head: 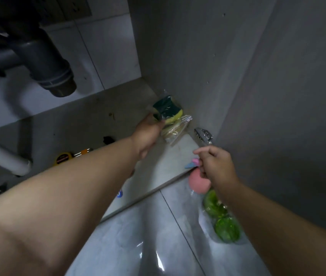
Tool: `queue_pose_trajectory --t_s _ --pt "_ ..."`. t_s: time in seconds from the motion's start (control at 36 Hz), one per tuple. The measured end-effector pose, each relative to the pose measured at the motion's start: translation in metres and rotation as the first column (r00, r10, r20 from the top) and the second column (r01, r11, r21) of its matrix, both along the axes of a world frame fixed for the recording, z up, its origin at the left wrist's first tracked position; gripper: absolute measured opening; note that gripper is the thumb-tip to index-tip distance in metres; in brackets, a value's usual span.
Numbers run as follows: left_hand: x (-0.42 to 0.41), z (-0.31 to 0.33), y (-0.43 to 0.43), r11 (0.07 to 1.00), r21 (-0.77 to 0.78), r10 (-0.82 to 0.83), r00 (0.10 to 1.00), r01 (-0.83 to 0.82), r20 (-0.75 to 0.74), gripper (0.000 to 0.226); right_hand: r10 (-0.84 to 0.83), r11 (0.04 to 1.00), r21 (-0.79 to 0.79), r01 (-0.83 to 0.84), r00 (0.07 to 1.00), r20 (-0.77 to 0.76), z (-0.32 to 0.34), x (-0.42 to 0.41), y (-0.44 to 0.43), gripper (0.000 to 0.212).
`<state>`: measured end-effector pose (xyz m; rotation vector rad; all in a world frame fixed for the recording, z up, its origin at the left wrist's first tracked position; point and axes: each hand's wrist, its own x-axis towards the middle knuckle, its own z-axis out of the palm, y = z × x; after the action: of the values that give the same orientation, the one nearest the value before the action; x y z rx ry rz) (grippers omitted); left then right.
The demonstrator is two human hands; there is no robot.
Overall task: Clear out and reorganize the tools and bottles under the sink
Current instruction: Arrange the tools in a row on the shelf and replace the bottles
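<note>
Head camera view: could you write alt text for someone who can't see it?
Inside a grey under-sink cabinet, a person's left hand grips a bagged sponge pack in the back corner, while the right hand holds a clear packet of pink and green scrubbers. A tape measure lies beneath the drain pipe.

Sponges [168, 110]: matt, in glossy clear plastic wrap. Hinge [203, 134]: shiny metal. Cabinet floor [82, 124]: matt. Floor tiles [138, 236]: glossy.

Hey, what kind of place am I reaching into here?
Most likely the cabinet under a sink: a grey plastic drain pipe hangs overhead, bagged green-and-yellow scouring sponges sit in the corner, and a yellow tape measure lies on the floor.
</note>
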<state>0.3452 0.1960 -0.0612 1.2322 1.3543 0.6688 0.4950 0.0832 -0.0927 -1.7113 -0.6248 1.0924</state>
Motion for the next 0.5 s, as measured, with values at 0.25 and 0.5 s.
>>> queue_pose_trajectory --t_s 0.25,0.5 --pt "-0.062 0.047 -0.087 0.939 -0.097 -0.343 0.905 0.329 -0.252 0.034 0.491 0.866 -0.410 -0.288 0.647 0.583 0.014 0.025 -0.033 0.017" --pt "-0.068 0.043 -0.148 0.833 -0.166 -0.553 0.776 0.528 -0.304 0.024 0.813 0.555 -0.771 -0.312 0.011 0.582 0.066 0.042 -0.092 0.016"
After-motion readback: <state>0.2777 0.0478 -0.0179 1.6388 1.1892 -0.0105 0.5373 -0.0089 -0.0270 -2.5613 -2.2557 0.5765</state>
